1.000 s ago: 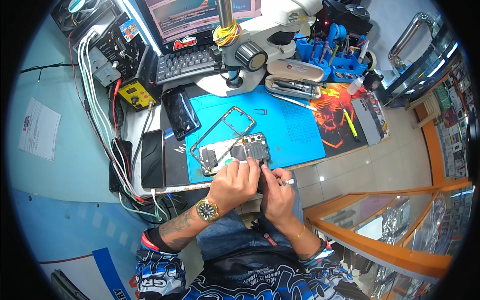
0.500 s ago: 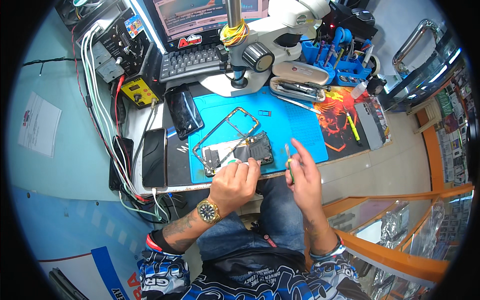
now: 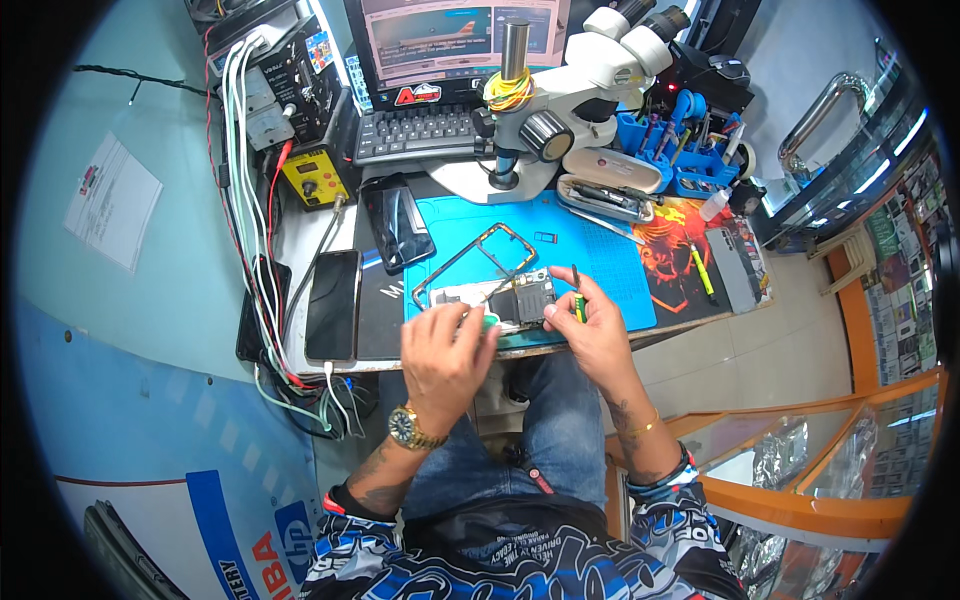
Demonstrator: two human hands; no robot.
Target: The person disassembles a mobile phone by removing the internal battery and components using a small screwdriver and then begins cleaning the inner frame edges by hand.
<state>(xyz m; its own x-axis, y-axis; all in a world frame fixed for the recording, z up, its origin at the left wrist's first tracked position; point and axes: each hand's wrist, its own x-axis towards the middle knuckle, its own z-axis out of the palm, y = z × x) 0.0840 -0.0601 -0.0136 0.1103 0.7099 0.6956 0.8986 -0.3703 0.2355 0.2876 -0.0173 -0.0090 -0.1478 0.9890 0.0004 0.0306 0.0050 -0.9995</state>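
An opened phone (image 3: pixel 534 302) lies on the blue mat (image 3: pixel 615 275) near the bench's front edge, its inner parts bare. A thin dark phone frame (image 3: pixel 443 256) rests just behind it, partly overlapping it. My left hand (image 3: pixel 440 360) is over the phone's left part with fingers bent and thumb near the index finger, by a small green piece (image 3: pixel 490 322); whatever is between the fingertips is hidden. My right hand (image 3: pixel 603 338) grips a small screwdriver (image 3: pixel 580 306) with a green-yellow handle, tip upward, while its fingers touch the phone's right end.
A microscope (image 3: pixel 545 135) stands behind the mat. Two dark phones (image 3: pixel 398 225) lie to the left, beside a power unit (image 3: pixel 318 178) and cables. A small tray piece (image 3: pixel 546 238), a tool case (image 3: pixel 608 200), blue tool holder (image 3: pixel 690 150) and yellow-green pen-like tool (image 3: pixel 703 274) sit farther right.
My right hand has come left and down onto the phone's right end, still holding the screwdriver. My left hand has shifted left and loosened its curl. The whole view has shifted slightly.
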